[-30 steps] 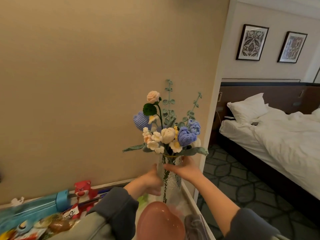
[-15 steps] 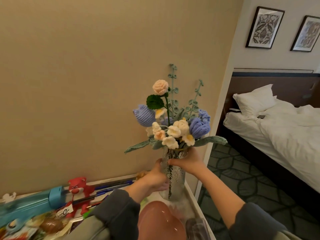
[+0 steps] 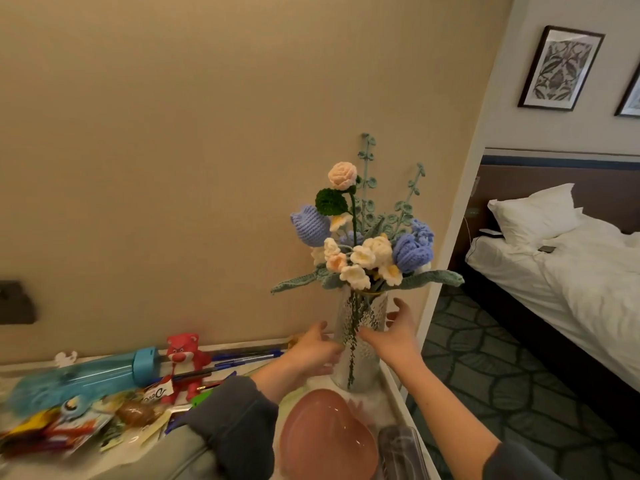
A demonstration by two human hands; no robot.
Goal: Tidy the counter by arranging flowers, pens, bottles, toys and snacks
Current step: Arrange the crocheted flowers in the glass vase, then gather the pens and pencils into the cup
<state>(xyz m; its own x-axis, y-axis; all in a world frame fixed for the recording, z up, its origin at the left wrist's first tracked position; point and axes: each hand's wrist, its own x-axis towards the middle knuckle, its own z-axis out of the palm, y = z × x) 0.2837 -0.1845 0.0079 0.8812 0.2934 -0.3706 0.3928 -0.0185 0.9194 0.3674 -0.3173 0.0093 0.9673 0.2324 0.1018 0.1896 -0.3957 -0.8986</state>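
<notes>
A clear textured glass vase [image 3: 362, 344] stands upright at the far right end of the counter [image 3: 393, 382], holding a bouquet of crocheted flowers [image 3: 363, 251] in blue, cream and peach. My left hand [image 3: 313, 349] is at the vase's left side with its fingertips touching the glass. My right hand [image 3: 398, 336] is at the right side, palm toward the vase, fingers spread and thumb lifted. Neither hand grips it. Left of the vase lie blue pens [image 3: 249, 358], a red bear toy [image 3: 183, 356], a blue bottle [image 3: 86, 375] on its side and snack packets [image 3: 69, 422].
A pink heart-shaped dish [image 3: 325, 439] and a clear container [image 3: 398, 448] sit near me in front of the vase. The beige wall runs just behind the counter. To the right the counter ends, with patterned carpet [image 3: 485, 358] and a bed [image 3: 571, 271] beyond.
The vase came down and now stands on the counter. Both hands, which gripped it near the rim and side, have loosened; the right hand has spread away from the glass.
</notes>
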